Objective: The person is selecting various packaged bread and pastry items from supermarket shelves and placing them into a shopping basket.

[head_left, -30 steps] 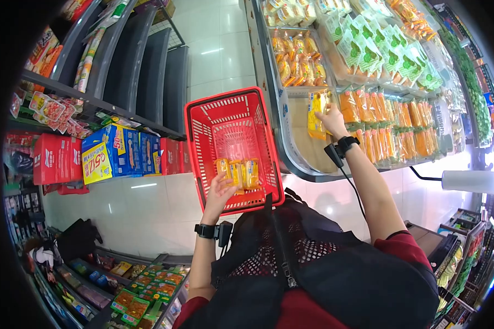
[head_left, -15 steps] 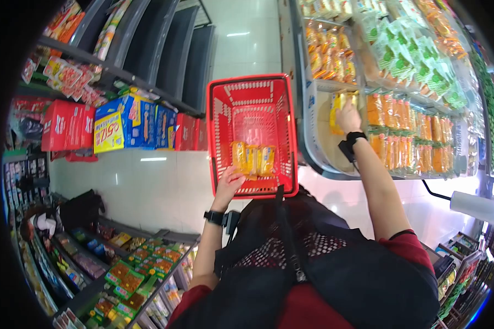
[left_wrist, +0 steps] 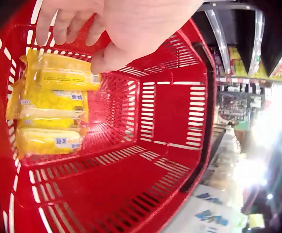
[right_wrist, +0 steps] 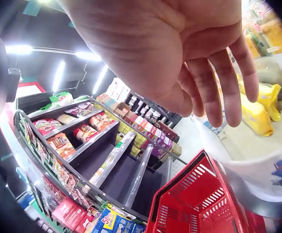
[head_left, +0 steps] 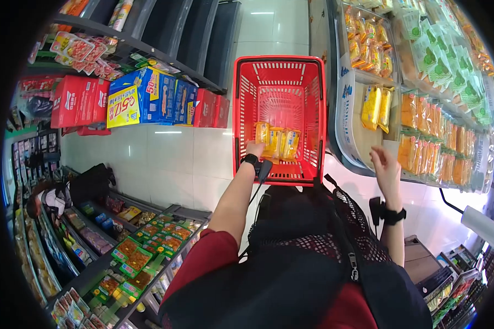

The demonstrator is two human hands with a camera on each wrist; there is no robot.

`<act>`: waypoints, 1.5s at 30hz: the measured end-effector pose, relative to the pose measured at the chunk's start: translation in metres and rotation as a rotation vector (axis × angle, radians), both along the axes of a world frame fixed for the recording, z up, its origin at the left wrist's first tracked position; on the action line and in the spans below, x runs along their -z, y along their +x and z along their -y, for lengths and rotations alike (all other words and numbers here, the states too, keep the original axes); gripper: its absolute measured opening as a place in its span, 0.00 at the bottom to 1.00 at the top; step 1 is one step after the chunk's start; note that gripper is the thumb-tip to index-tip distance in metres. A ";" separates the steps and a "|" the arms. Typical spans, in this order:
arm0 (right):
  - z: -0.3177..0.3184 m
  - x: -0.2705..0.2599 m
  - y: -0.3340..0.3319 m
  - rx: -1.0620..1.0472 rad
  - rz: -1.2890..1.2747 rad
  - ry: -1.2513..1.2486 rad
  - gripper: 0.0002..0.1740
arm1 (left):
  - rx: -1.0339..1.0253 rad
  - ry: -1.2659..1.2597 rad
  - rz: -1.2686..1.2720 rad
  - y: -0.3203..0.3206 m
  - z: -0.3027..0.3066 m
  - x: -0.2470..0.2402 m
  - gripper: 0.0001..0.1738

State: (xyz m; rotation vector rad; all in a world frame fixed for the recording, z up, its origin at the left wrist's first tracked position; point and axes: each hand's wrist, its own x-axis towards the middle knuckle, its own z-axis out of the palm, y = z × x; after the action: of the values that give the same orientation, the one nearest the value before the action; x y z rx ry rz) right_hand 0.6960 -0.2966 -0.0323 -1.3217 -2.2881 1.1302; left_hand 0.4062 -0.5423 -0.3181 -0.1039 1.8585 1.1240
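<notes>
The left hand (head_left: 254, 149) is down in the red slatted plastic basket (head_left: 277, 64), thumb touching three yellow film-wrapped snack packets (head_left: 277, 142) at its near end. Pinching or merely resting, I cannot tell. They look light, soft and slippery; the sealed ends seem safest to take. There's room toward the basket's far end. The right hand (head_left: 384, 164) hovers loose-fingered, holding nothing, near the white-rimmed chiller shelf (head_left: 343, 123).

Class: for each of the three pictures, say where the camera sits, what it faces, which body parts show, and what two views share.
Head: on the head, looking down at the red basket, left hand, right hand, both arms.
Left wrist: on that wrist, facing into the basket; fingers over yellow packets.
Right wrist: on that wrist, facing store shelves past the open palm.
Shared: all three show the basket.
</notes>
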 end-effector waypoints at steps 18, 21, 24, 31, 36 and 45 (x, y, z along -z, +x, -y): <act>0.037 0.013 0.051 0.065 0.176 -0.189 0.09 | 0.252 -0.865 -0.064 0.018 -0.049 0.048 0.55; 0.035 0.010 0.044 0.057 0.195 -0.181 0.09 | 0.294 -0.855 -0.058 0.025 -0.058 0.048 0.60; 0.034 0.007 0.044 0.063 0.242 -0.177 0.09 | 0.229 -0.854 -0.189 0.038 -0.063 0.055 0.64; 0.038 0.010 0.047 0.030 0.280 -0.175 0.08 | -0.040 -0.761 -0.245 0.027 -0.070 0.072 0.51; 0.041 0.009 0.024 -0.031 0.198 -0.151 0.08 | -0.304 -0.250 0.118 0.020 -0.051 0.064 0.33; 0.029 0.003 -0.049 -0.316 -0.048 -0.197 0.12 | -0.101 0.728 0.954 0.032 -0.038 -0.166 0.33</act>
State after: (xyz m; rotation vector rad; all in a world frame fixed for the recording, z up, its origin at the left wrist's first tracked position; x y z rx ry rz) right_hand 0.6466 -0.3256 -0.0352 -1.0012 -2.4615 1.5031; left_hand 0.4379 -0.5039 -0.1521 -0.2587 0.5676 1.4154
